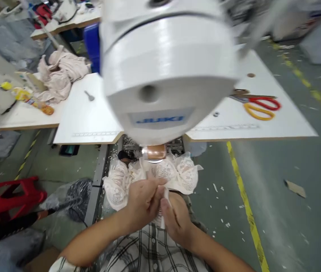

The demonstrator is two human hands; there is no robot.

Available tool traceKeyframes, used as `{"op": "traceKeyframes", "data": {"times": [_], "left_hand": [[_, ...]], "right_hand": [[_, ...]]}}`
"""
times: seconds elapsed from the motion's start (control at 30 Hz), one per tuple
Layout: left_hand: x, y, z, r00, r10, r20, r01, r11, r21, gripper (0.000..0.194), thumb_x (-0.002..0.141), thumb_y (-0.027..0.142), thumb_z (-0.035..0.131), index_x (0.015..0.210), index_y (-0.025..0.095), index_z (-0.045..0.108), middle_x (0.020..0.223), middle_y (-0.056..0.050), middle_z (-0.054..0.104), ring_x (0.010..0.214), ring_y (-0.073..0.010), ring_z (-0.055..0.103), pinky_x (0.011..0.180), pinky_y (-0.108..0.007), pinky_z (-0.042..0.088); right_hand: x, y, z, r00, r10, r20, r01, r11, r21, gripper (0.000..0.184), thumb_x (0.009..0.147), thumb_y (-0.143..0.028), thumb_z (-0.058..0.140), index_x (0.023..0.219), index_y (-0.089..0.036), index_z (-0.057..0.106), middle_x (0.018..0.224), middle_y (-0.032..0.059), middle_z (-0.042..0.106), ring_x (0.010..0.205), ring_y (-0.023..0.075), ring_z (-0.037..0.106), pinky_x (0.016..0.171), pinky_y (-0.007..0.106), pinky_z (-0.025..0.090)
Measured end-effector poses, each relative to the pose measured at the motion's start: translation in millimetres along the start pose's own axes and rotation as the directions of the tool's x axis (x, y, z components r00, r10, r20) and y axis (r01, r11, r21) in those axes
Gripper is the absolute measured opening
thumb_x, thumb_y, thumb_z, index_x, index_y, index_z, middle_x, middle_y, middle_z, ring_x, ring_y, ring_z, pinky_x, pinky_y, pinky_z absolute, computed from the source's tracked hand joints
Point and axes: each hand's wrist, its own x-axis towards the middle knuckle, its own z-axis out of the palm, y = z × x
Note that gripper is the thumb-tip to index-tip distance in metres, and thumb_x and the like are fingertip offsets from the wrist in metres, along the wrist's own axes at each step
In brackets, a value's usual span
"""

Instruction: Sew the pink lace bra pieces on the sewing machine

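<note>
A cream lace bra [187,173] lies in front of me, below the white sewing machine head [166,56]. Its two lace cups spread out to either side of my hands. My left hand [143,196] is closed, thumb and fingers pinched on a white strip of the bra near its middle. Close beside it, my right hand [177,217] is also closed, its fingers round the hanging part of the same white strip [164,206]. The machine's small metal and copper-coloured part [155,152] sits just beyond the fabric.
On the white table [285,124] to the right lie scissors [262,107] with red and yellow handles. Pale pink fabric [61,71] is heaped at the left, near a yellow-wrapped item [31,101]. A red stool [10,196] stands on the floor at the left.
</note>
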Motion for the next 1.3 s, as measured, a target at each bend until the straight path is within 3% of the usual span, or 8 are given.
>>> {"op": "traceKeyframes", "data": {"times": [0.17, 0.37, 0.5, 0.67, 0.8, 0.93, 1.1, 1.3], "left_hand": [[4.5, -9.5, 8.2, 0.999, -0.015, 0.037, 0.018, 0.995, -0.097, 0.022, 0.097, 0.022, 0.047, 0.103, 0.012, 0.066, 0.077, -0.004, 0.07, 0.066, -0.0121, 0.065, 0.062, -0.024, 0.048], [19.5, -18.4, -9.1, 0.984, -0.134, 0.119, 0.146, 0.985, -0.096, 0.034, 0.095, 0.036, 0.057, 0.07, 0.013, 0.063, 0.058, 0.0, 0.058, 0.055, -0.0079, 0.05, 0.053, -0.023, 0.033], [28.0, -18.6, -20.1, 0.91, -0.262, 0.321, 0.302, 0.95, -0.08, 0.04, 0.09, 0.04, 0.062, 0.063, 0.012, 0.053, 0.053, 0.003, 0.047, 0.051, -0.0059, 0.037, 0.049, -0.022, 0.022], [48.2, -15.4, -44.6, 0.812, -0.351, 0.467, 0.465, 0.872, -0.154, 0.038, 0.092, 0.045, 0.059, 0.07, 0.013, 0.056, 0.062, 0.001, 0.049, 0.056, -0.0067, 0.038, 0.051, -0.02, 0.026], [61.3, -21.8, -52.5, 0.842, -0.433, 0.32, 0.494, 0.858, -0.14, 0.026, 0.092, 0.041, 0.059, 0.088, 0.016, 0.065, 0.078, -0.001, 0.059, 0.068, -0.0098, 0.05, 0.058, -0.02, 0.035], [72.2, -39.9, -41.6, 0.87, -0.489, 0.065, 0.493, 0.868, -0.062, 0.021, 0.087, 0.035, 0.063, 0.083, 0.015, 0.06, 0.054, 0.004, 0.038, 0.054, -0.0089, 0.037, 0.054, -0.022, 0.028], [85.4, -54.4, -32.7, 0.895, -0.443, -0.054, 0.434, 0.892, -0.125, 0.006, 0.076, 0.01, 0.055, 0.074, 0.015, 0.054, 0.053, 0.005, 0.033, 0.051, -0.0077, 0.028, 0.052, -0.022, 0.024], [94.8, -58.8, -32.6, 0.928, -0.361, -0.098, 0.354, 0.932, -0.078, 0.01, 0.077, 0.011, 0.051, 0.081, 0.015, 0.058, 0.064, 0.004, 0.051, 0.06, -0.0092, 0.039, 0.056, -0.021, 0.032]], "right_hand": [[-17.2, 15.7, -3.5, 0.97, 0.227, -0.086, -0.213, 0.967, 0.141, 0.039, 0.102, -0.034, 0.036, 0.066, -0.02, 0.041, 0.057, 0.0031, 0.044, 0.051, 0.0161, 0.041, 0.049, 0.03, 0.034], [-10.8, 24.9, -27.6, 0.942, 0.291, 0.166, -0.313, 0.941, 0.13, 0.036, 0.097, -0.045, 0.049, 0.073, -0.019, 0.046, 0.06, 0.0008, 0.047, 0.051, 0.0131, 0.045, 0.048, 0.024, 0.034], [22.4, 14.9, -48.8, 0.876, 0.373, 0.305, -0.44, 0.877, 0.192, 0.042, 0.087, -0.058, 0.061, 0.098, -0.018, 0.056, 0.084, 0.0042, 0.056, 0.072, 0.0151, 0.053, 0.06, 0.024, 0.042], [59.2, 3.0, -63.6, 0.847, 0.409, 0.34, -0.489, 0.851, 0.193, 0.042, 0.091, -0.057, 0.057, 0.083, -0.016, 0.057, 0.069, 0.0003, 0.046, 0.057, 0.0095, 0.038, 0.052, 0.023, 0.03], [78.6, 4.8, -69.2, 0.909, 0.373, 0.185, -0.396, 0.913, 0.103, 0.044, 0.089, -0.056, 0.057, 0.073, -0.015, 0.055, 0.06, -0.0008, 0.042, 0.053, 0.0094, 0.034, 0.05, 0.024, 0.025], [98.2, 17.0, -73.5, 0.957, 0.286, 0.053, -0.274, 0.947, -0.166, 0.049, 0.088, -0.056, 0.057, 0.062, -0.015, 0.046, 0.056, -0.0012, 0.037, 0.054, 0.0095, 0.033, 0.052, 0.025, 0.023], [114.6, 31.7, -74.9, 0.923, 0.372, 0.096, -0.366, 0.928, -0.073, 0.051, 0.085, -0.058, 0.058, 0.061, -0.016, 0.044, 0.059, 0.0002, 0.039, 0.058, 0.0111, 0.035, 0.054, 0.025, 0.027], [124.3, 29.3, -78.1, 0.9, 0.421, 0.115, -0.411, 0.906, -0.095, 0.048, 0.082, -0.047, 0.06, 0.052, -0.018, 0.038, 0.052, -0.0002, 0.031, 0.055, 0.0111, 0.029, 0.052, 0.025, 0.024]]}}
